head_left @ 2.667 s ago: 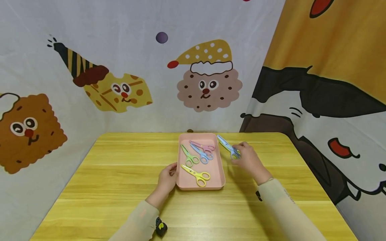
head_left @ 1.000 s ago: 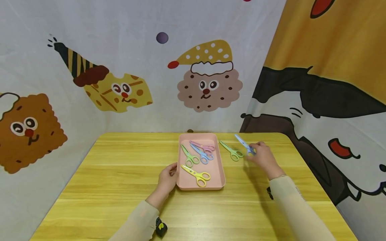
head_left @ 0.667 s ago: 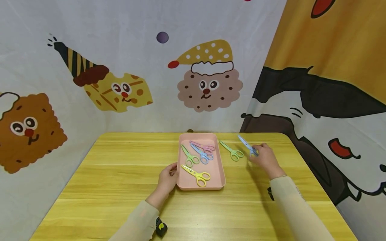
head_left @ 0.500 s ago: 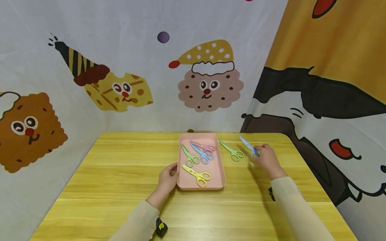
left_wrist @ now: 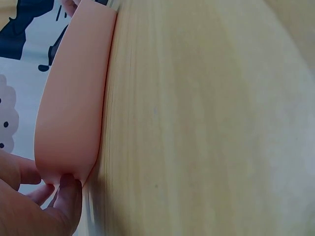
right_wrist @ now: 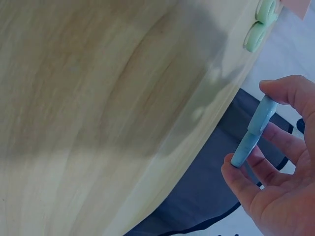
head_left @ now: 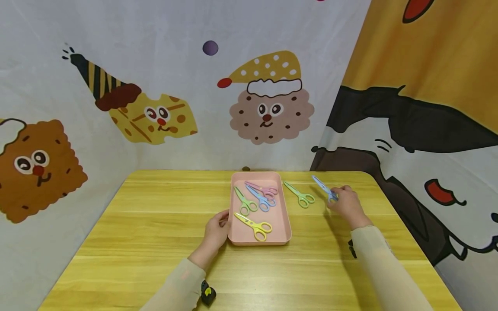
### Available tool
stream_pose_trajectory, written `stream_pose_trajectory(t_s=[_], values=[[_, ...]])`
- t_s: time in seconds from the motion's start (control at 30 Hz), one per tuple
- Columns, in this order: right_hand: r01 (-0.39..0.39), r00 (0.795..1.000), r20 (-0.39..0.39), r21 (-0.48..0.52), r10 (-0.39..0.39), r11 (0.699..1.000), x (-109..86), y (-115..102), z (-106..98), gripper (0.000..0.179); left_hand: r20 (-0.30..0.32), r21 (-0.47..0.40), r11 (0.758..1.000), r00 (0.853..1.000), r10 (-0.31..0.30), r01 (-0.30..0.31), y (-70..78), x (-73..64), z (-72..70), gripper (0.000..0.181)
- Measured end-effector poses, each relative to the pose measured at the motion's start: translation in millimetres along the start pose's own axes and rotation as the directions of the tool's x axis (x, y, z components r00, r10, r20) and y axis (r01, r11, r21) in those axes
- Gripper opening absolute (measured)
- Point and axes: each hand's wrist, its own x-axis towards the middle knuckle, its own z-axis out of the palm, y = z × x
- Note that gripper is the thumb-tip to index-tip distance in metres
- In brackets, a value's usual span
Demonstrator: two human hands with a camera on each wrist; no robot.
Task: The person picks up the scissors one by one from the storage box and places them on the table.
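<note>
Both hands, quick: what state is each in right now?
Left hand: touching the left side of the shallow pink rectangular tray; grip cannot be told.
Right hand: closed, holding light-blue scissors by the handles.

Right grip (head_left: pixel 346 203) holding blue scissors (head_left: pixel 322 185), green scissors (head_left: pixel 298 193) beside pink tray (head_left: pixel 279 224), left grip (head_left: pixel 215 231) at its left side

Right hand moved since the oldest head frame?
Yes: in the head view, the right hand, holding blue scissors, has moved rightward, farther from the pink tray.
</note>
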Motion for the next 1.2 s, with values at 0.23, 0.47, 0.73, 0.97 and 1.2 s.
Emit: stream_pose_trajectory(t_s=[0.23, 0.47, 0.73, 0.97, 1.2], values=[[-0.013, 1.0, 0.008, -0.007, 0.013, 1.0, 1.7, 3, 2, 0.054, -0.005, -0.003, 1.0, 1.0, -0.012, 0.012, 0.1, 0.5, 0.2, 0.038], [-0.025, 0.999, 0.047, -0.013, 0.026, 1.0, 3.0, 4, 5, 0.054, -0.004, -0.003, 1.0, 1.0, -0.017, 0.017, 0.0, 0.3, 0.7, 0.038], [-0.022, 0.998, 0.05, -0.036, 0.024, 0.999, 3.8, 5, 7, 0.052, 0.0, -0.001, 1.0, 1.0, -0.015, 0.015, 1.4, -0.1, 1.2, 0.039], [-0.007, 0.997, 0.073, -0.033, 0.01, 0.999, 6.6, 6, 8, 0.048, -0.004, 0.009, 1.0, 1.0, 0.0, 0.0, 1.4, -0.5, 1.3, 0.038], [-0.013, 0.995, 0.101, -0.052, 0.018, 0.999, 11.6, 7, 12, 0.05, -0.015, 0.012, 1.0, 1.0, -0.017, 0.017, 1.2, -0.1, 1.7, 0.038]])
